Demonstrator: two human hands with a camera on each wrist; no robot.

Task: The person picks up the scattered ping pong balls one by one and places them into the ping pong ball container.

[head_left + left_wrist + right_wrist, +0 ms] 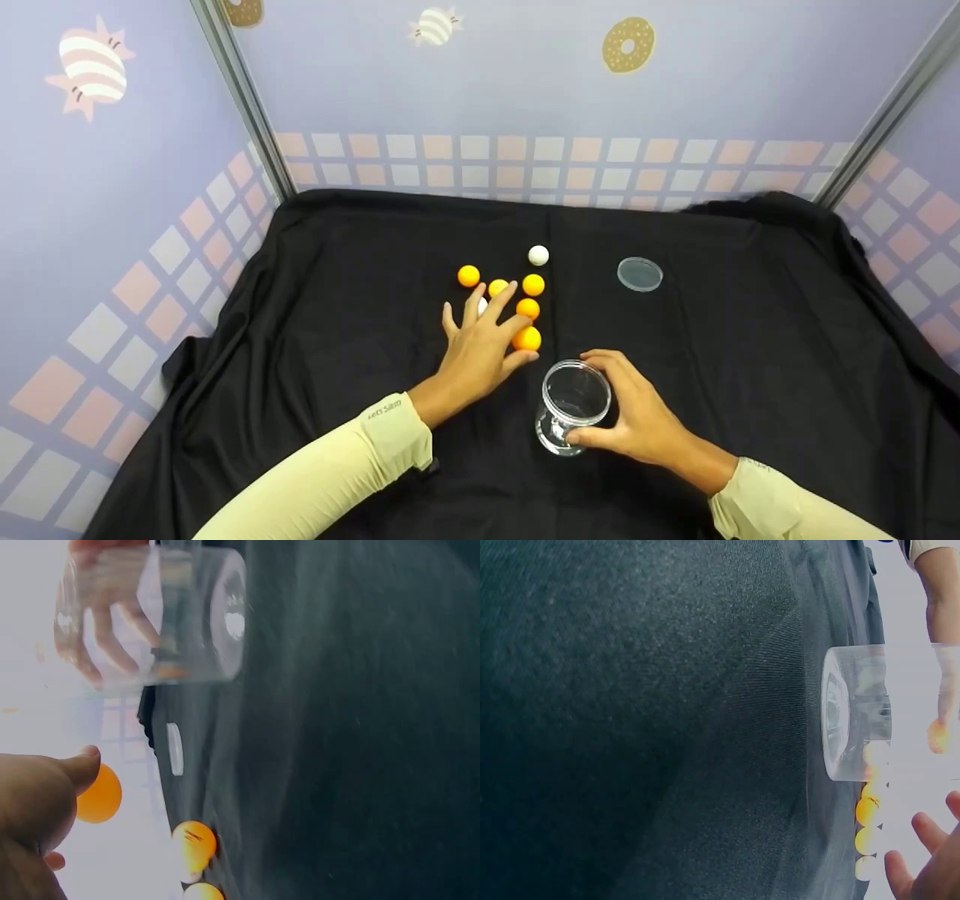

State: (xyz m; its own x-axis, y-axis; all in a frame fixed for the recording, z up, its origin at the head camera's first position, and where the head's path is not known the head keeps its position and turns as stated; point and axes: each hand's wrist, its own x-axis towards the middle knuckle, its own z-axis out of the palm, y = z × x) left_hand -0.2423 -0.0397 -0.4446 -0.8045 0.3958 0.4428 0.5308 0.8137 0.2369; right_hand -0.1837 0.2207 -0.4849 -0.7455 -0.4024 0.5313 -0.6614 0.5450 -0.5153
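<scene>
In the head view my left hand (480, 349) reaches over a group of table tennis balls, fingers spread. Between its thumb and index finger it pinches an orange table tennis ball (527, 339), which the left wrist view shows held above the cloth. My right hand (645, 420) holds a clear jar (551, 424) from its right side, thumb at the front and fingers round the back. The jar stands upright with its mouth open. Beyond the left hand lie several orange balls (533, 285) and a white ball (538, 255); another white ball (482, 306) is partly hidden by the fingers.
A round clear lid (640, 274) lies flat on the black cloth (750, 322), right of the balls. Folds run along the cloth's left side. Patterned panels (510, 82) enclose the back and both sides, with metal posts (251, 105) at the corners.
</scene>
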